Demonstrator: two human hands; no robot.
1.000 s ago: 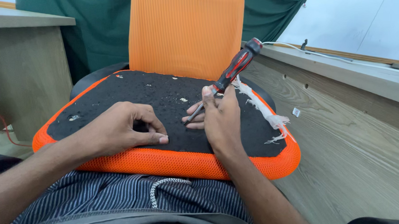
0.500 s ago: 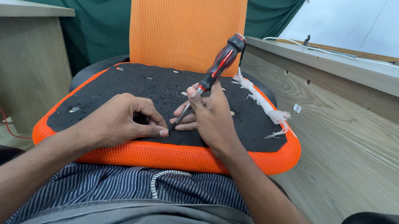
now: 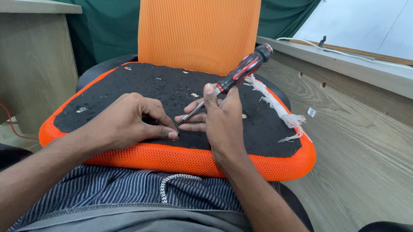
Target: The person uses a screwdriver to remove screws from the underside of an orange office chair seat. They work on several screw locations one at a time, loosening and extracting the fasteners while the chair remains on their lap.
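right hand point(image 3: 220, 126) is gripping the screwdriver point(image 3: 226, 82) low on its shank, tip angled down right next to the left hand's point(image 3: 122, 124) pinched fingertips point(image 3: 172, 134), which press the black seat point(image 3: 138, 87), probably steadying that spot.

Small white square sticker point(image 3: 311, 112) on wood panel point(image 3: 363, 137) to my right; no packages, signs, screens.

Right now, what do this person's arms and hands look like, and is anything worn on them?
Both forearms are bare: no sleeves, gloves, watch or rings show. The left hand and right hand have short, plain nails. Lower down are a dark striped garment and a speckled drawstring.
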